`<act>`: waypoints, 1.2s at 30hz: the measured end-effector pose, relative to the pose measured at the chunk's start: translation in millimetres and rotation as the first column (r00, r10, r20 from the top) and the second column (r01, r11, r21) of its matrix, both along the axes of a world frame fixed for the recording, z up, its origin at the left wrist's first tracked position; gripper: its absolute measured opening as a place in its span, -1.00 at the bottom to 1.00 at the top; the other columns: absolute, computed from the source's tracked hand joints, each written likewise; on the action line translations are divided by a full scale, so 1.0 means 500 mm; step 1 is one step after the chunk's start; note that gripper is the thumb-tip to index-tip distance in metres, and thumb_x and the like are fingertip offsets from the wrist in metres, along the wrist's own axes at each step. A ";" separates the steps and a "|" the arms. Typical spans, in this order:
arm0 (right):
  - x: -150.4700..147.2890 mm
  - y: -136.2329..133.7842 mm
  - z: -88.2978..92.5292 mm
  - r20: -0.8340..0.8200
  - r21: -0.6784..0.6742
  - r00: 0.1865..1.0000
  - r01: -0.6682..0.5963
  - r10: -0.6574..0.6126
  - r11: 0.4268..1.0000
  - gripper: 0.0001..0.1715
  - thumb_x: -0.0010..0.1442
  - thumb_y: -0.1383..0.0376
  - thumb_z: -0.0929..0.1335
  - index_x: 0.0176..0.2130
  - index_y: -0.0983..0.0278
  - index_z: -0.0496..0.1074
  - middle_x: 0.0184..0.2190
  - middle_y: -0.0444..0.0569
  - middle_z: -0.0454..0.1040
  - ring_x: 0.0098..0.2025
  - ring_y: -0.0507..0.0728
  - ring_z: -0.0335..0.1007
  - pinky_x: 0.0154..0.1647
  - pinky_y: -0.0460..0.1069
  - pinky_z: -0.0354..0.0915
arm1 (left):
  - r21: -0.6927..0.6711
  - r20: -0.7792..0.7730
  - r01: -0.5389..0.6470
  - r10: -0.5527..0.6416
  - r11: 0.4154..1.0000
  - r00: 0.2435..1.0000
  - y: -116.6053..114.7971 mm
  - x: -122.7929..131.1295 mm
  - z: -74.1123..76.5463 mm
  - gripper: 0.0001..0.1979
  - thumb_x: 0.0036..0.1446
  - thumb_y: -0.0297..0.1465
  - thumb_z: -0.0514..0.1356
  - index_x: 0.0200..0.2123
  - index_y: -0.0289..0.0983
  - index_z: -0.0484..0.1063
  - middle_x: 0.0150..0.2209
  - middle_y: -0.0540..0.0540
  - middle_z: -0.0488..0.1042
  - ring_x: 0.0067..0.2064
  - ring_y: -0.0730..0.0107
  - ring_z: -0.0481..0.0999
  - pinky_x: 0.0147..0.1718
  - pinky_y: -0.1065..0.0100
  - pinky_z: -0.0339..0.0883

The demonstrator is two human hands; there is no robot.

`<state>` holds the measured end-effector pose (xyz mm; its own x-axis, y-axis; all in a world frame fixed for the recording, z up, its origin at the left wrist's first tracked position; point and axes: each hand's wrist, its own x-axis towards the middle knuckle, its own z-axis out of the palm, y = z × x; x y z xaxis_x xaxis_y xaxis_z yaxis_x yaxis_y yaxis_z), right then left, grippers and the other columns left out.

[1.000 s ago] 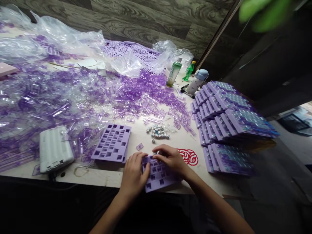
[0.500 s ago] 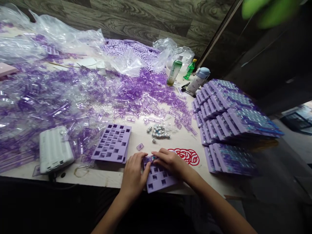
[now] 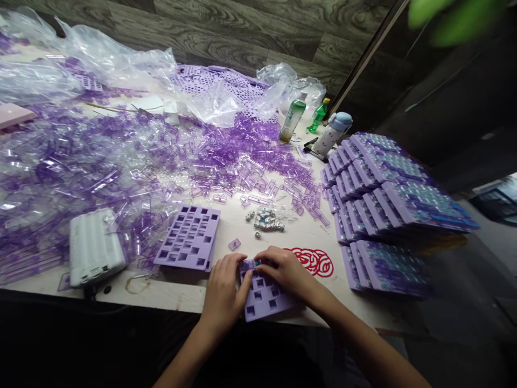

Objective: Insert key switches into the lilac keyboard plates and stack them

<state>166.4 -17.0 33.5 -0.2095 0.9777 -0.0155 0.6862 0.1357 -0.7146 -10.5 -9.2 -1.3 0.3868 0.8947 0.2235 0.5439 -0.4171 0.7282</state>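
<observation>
Six o'clock: left hand [image 3: 223,288] grips a lilac perforated plate [image 3: 269,304]; curled right hand [image 3: 286,271] touches a small shiny part [image 3: 248,264] on it, grip unclear.

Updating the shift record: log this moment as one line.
left hand: on lilac perforated plate | right hand: on its upper edge | nearby: stacked filled plates
</observation>
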 end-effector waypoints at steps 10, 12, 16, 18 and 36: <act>0.042 0.082 -0.002 0.151 0.140 0.985 0.067 -0.088 0.988 -0.73 0.20 0.37 0.33 -0.07 0.28 0.42 -0.11 0.06 0.46 -0.09 0.19 0.39 -0.08 0.06 0.28 | -0.006 -0.048 0.008 -0.008 1.000 0.999 0.002 -0.001 0.003 -0.72 0.18 -0.30 0.06 -0.04 -0.16 0.31 -0.08 -0.13 0.34 -0.03 0.20 0.34 -0.06 0.14 0.24; 0.039 0.091 -0.001 0.187 0.127 0.981 0.033 -0.057 0.991 -0.77 0.20 0.36 0.33 -0.10 0.27 0.44 -0.14 0.03 0.48 -0.13 0.17 0.41 -0.12 0.02 0.29 | 0.009 -0.053 0.002 -0.002 1.000 0.999 0.002 -0.001 0.002 -0.73 0.18 -0.31 0.06 -0.04 -0.16 0.31 -0.09 -0.14 0.33 -0.03 0.19 0.34 -0.07 0.13 0.25; 0.031 0.091 0.006 0.255 0.097 0.966 -0.067 0.040 0.993 -0.85 0.18 0.31 0.36 -0.19 0.23 0.47 -0.31 -0.06 0.51 -0.28 0.10 0.42 -0.29 -0.07 0.26 | 0.034 -0.003 -0.009 0.009 0.999 1.000 0.001 0.001 -0.003 -0.77 0.17 -0.34 0.06 -0.09 -0.22 0.28 -0.13 -0.16 0.37 -0.06 0.18 0.36 -0.09 0.12 0.27; 0.028 0.087 0.008 0.322 0.081 0.945 -0.087 0.057 0.993 -0.79 0.13 0.29 0.40 -0.18 0.22 0.47 -0.35 -0.08 0.50 -0.35 0.09 0.40 -0.36 -0.09 0.22 | 0.032 0.006 -0.009 0.009 0.999 1.000 0.001 0.001 -0.004 -0.80 0.17 -0.34 0.06 -0.13 -0.23 0.27 -0.16 -0.15 0.38 -0.08 0.19 0.37 -0.10 0.14 0.27; 0.046 -0.005 0.017 0.424 0.120 0.899 -0.175 0.109 0.977 -0.66 0.11 0.17 0.42 -0.09 0.15 0.46 -0.41 -0.09 0.46 -0.39 0.08 0.37 -0.46 -0.11 0.11 | 0.028 -0.022 0.000 0.001 1.000 1.000 0.001 0.000 -0.001 -0.83 0.17 -0.36 0.05 -0.15 -0.22 0.29 -0.18 -0.12 0.39 -0.11 0.21 0.38 -0.13 0.16 0.27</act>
<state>189.4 -19.5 41.8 -0.3536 0.9353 0.0143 0.8800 0.3378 -0.3339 -10.3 -8.4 -1.8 0.3915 0.8885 0.2395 0.5601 -0.4366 0.7040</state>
